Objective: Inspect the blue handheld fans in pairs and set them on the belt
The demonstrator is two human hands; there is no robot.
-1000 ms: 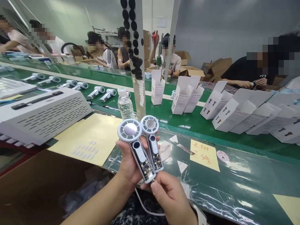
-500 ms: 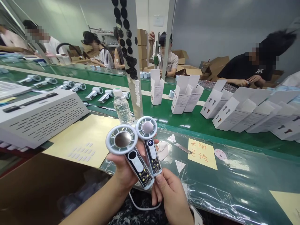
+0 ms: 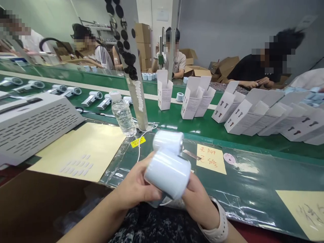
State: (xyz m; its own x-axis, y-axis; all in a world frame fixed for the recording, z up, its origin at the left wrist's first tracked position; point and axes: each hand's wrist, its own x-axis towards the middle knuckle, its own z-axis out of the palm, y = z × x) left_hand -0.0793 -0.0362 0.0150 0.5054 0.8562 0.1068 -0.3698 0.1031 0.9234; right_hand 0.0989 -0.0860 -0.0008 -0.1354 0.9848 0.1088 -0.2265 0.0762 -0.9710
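Left hand (image 3: 136,189) and right hand (image 3: 199,202) both curl tight around the white handheld fans (image 3: 168,173), side by side above the near table edge (image 3: 253,189), round heads tilted toward the camera, seemingly gripped together for steadiness.

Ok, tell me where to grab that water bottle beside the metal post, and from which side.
Probably best take the water bottle around its middle, coming from the near side over the yellow sheet: it stands upright, the metal post crowds its right and the grey vented box lies to its left.
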